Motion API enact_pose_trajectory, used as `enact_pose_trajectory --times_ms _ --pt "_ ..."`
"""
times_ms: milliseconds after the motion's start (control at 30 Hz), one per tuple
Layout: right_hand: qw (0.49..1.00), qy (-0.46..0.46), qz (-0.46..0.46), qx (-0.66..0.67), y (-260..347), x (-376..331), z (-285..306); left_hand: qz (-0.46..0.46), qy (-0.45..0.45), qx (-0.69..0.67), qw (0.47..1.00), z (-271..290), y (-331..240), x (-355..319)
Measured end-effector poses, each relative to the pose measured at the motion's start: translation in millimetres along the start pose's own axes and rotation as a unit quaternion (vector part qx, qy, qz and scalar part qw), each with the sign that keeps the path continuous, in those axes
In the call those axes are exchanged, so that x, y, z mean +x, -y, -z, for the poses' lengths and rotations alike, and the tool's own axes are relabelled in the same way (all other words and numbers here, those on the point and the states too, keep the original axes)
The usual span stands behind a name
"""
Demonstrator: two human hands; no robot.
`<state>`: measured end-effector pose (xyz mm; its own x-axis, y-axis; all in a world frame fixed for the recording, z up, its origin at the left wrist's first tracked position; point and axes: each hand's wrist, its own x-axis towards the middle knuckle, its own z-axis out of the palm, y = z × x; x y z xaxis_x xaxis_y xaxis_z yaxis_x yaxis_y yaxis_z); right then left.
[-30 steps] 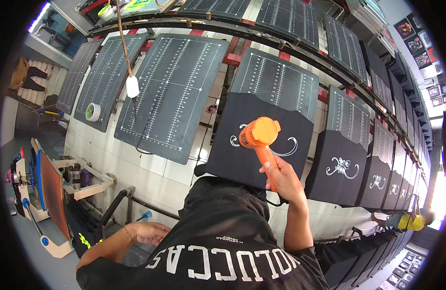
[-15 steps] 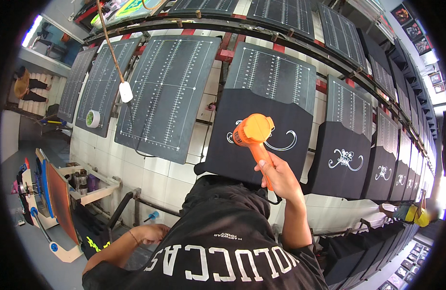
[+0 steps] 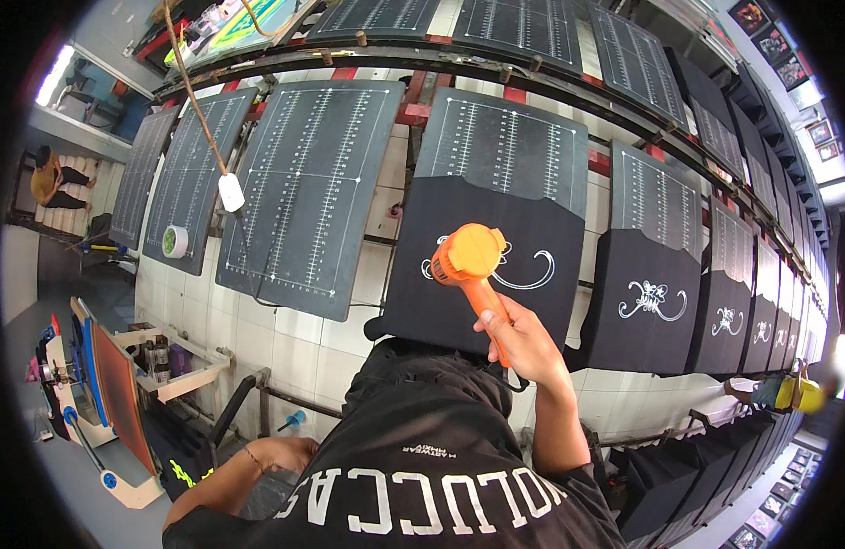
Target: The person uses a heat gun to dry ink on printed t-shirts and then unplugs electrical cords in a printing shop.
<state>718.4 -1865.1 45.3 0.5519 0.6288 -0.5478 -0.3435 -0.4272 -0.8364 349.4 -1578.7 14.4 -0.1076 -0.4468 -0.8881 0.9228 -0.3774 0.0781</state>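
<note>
An orange hair dryer is in my right hand, which is wrapped round its handle. Its head hovers over a black T-shirt stretched on a dark, ruled printing board. White scrollwork print shows on both sides of the dryer; the middle of the design is hidden behind it. My left hand rests low at my left side against my shirt, its fingers mostly out of sight.
More boards stand in rows, those at right with printed black shirts. A cord with a white socket hangs at left. A tape roll lies on a board. Screen frames lean at lower left. Two people are farther off.
The view has shifted slightly. The dryer has moved a little to the left over the printed shirt, still in my right hand. My left hand stays at my side.
</note>
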Motion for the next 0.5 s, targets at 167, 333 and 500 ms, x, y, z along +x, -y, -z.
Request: enact_pose_trajectory --times_ms 167,333,500 --pt "1.0 0.003 -0.001 -0.012 7 -3 3 -0.095 -0.008 -0.03 0.995 -19 -14 0" --pt "1.0 -0.003 0.004 -0.009 5 -4 5 -0.117 -0.011 -0.04 0.992 -29 -23 4" --pt "1.0 -0.01 0.002 -0.013 8 -5 9 -0.123 -0.007 -0.041 0.991 -35 -26 4"
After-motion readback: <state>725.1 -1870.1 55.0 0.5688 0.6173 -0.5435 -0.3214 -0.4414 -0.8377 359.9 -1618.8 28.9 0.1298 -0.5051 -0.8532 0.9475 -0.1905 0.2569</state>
